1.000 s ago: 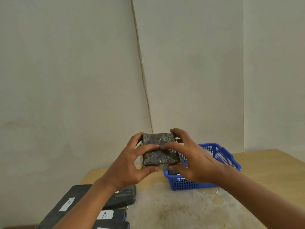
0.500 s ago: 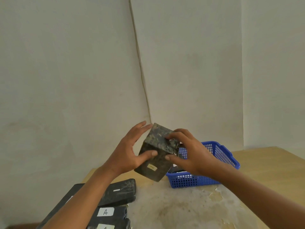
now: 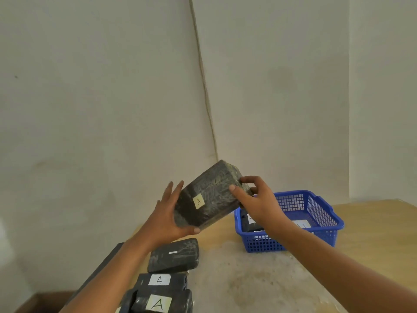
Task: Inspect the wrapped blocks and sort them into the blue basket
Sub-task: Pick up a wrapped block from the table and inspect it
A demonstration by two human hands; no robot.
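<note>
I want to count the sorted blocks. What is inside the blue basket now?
Inside the blue basket one dark wrapped block with a white label shows, and a white paper lies on the floor. The right hand and forearm cover part, so more may hide.

Right hand (image 3: 259, 203) hides part of basket's block (image 3: 250, 224).
</note>
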